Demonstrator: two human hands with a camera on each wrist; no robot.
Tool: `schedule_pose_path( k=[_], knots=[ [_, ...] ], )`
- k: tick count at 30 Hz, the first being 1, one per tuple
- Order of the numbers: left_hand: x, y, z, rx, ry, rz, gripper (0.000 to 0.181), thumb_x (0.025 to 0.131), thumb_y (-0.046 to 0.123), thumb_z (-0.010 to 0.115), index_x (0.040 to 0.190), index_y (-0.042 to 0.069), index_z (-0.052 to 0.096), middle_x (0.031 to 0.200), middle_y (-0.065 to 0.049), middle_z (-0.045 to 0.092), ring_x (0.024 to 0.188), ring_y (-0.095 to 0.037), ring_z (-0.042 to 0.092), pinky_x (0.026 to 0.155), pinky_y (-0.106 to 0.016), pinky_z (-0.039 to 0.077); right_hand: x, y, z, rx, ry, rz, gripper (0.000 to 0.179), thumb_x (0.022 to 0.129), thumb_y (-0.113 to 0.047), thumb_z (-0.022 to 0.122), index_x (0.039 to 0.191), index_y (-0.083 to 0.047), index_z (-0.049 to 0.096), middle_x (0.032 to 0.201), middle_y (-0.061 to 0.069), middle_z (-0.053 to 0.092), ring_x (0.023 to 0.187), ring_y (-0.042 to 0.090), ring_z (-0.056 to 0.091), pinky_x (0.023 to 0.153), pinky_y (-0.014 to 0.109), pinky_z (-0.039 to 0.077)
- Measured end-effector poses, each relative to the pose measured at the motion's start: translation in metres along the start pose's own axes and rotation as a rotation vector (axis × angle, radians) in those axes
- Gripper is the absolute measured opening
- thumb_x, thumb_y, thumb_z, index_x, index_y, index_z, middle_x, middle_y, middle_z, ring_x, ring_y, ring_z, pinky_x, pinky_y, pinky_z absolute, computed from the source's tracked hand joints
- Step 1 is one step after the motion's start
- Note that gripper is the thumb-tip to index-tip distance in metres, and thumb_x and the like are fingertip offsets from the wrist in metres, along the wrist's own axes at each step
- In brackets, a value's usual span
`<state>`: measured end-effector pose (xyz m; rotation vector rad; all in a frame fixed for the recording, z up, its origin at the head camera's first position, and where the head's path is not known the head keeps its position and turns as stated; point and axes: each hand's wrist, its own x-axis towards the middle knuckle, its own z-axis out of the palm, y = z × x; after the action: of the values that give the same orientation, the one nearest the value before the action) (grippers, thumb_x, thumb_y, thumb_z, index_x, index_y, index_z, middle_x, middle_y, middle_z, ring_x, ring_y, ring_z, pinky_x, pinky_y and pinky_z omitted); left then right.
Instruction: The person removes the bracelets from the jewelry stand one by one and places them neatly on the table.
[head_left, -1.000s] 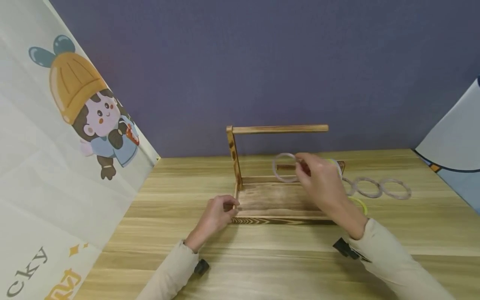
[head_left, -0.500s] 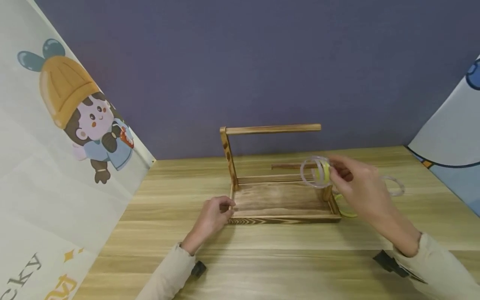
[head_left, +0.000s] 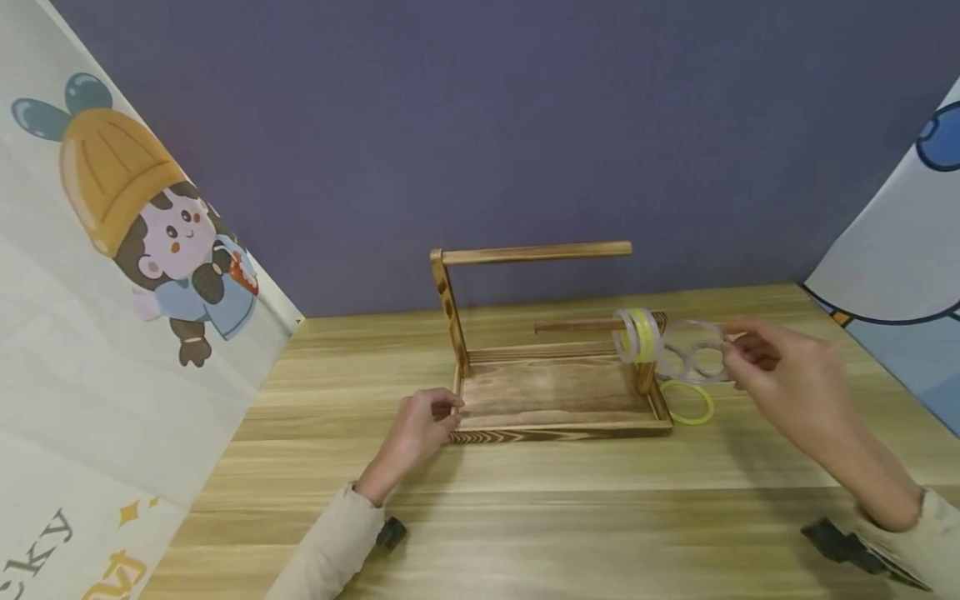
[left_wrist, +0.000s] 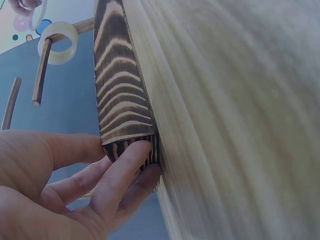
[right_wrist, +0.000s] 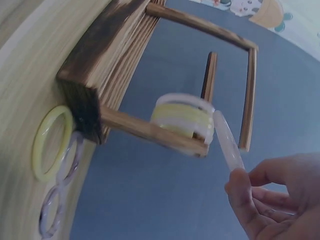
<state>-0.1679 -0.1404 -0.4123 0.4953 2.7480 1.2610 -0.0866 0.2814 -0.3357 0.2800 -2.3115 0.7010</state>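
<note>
My right hand (head_left: 791, 387) pinches a pale translucent bangle (right_wrist: 229, 142) between thumb and fingers, to the right of a wooden bangle stand (head_left: 562, 435). On the stand's lower peg (head_left: 573, 327) hang several bangles, pale ones with a yellow bangle (head_left: 641, 333) among them. The upper rod (head_left: 536, 252) carries nothing. At the stand's front left corner, my left hand (head_left: 412, 429) grips the base. In the left wrist view its fingers (left_wrist: 117, 177) lie around the dark striped end.
Beside the stand's right end a yellow bangle (head_left: 692, 422) lies flat on the wooden table (head_left: 540, 517). Two greyish bangles (right_wrist: 44, 212) lie close by it. A dark blue backdrop (head_left: 480, 150) rises behind the table, with a printed white sheet (head_left: 90, 350) at the left.
My right hand brought a pale bangle along the lower peg and let it go there. It then moved right and took up another from the table. My left hand stays on the corner.
</note>
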Motion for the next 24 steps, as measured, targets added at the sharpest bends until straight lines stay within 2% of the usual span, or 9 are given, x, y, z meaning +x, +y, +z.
schedule_pose_path(
  k=[4,7,13,17,21,24],
  knots=[
    [0.001,0.000,0.000,-0.010,-0.005,-0.003,0.018,0.091,0.001,0.068,0.108,0.003,0.072,0.107,-0.012,0.073,0.098,-0.026,0.070,0.067,-0.025,0.059,-0.002,0.017,-0.003,-0.029,-0.040,0.016,0.019,0.085,0.006,0.066,0.104,0.005,0.070,0.071,0.014,0.070,0.051,-0.015,0.051,0.040,0.011,0.038],
    [0.001,0.000,0.000,-0.024,-0.005,-0.012,0.018,0.091,0.000,0.068,0.109,0.003,0.072,0.107,-0.013,0.072,0.096,-0.026,0.070,0.064,-0.024,0.059,-0.002,0.029,-0.005,-0.072,-0.084,0.022,0.017,0.086,0.002,0.065,0.103,0.004,0.069,0.067,0.009,0.069,0.050,-0.009,0.052,0.035,0.017,0.031],
    [0.001,-0.001,0.000,-0.034,-0.006,-0.032,0.018,0.091,0.000,0.067,0.109,0.002,0.071,0.105,-0.014,0.072,0.093,-0.024,0.070,0.060,-0.023,0.058,-0.003,0.052,-0.011,-0.104,-0.259,0.076,0.011,0.091,-0.002,0.066,0.101,0.003,0.066,0.063,-0.003,0.065,0.048,-0.002,0.052,0.036,0.023,0.030],
    [0.001,0.000,0.000,-0.029,-0.009,-0.038,0.018,0.092,0.001,0.067,0.109,0.003,0.072,0.106,-0.014,0.072,0.093,-0.024,0.070,0.062,-0.024,0.058,-0.004,0.070,-0.012,-0.090,-0.398,0.155,0.012,0.093,-0.005,0.065,0.102,0.004,0.066,0.065,-0.005,0.066,0.048,0.002,0.054,0.038,0.025,0.036],
    [0.000,0.001,0.000,-0.036,-0.010,-0.043,0.019,0.091,-0.001,0.067,0.109,0.002,0.071,0.107,-0.015,0.072,0.091,-0.024,0.070,0.062,-0.024,0.058,-0.006,0.091,-0.009,-0.028,-0.540,0.248,0.015,0.094,-0.004,0.061,0.103,0.008,0.065,0.065,-0.003,0.066,0.051,0.010,0.059,0.044,0.026,0.048],
    [0.001,0.002,0.000,-0.039,-0.005,-0.044,0.019,0.090,-0.003,0.067,0.108,0.001,0.071,0.106,-0.016,0.072,0.089,-0.023,0.070,0.061,-0.023,0.058,-0.009,0.107,-0.006,0.007,-0.603,0.282,0.015,0.094,-0.002,0.060,0.103,0.010,0.064,0.065,-0.001,0.066,0.052,0.013,0.062,0.048,0.027,0.053]
  ],
)
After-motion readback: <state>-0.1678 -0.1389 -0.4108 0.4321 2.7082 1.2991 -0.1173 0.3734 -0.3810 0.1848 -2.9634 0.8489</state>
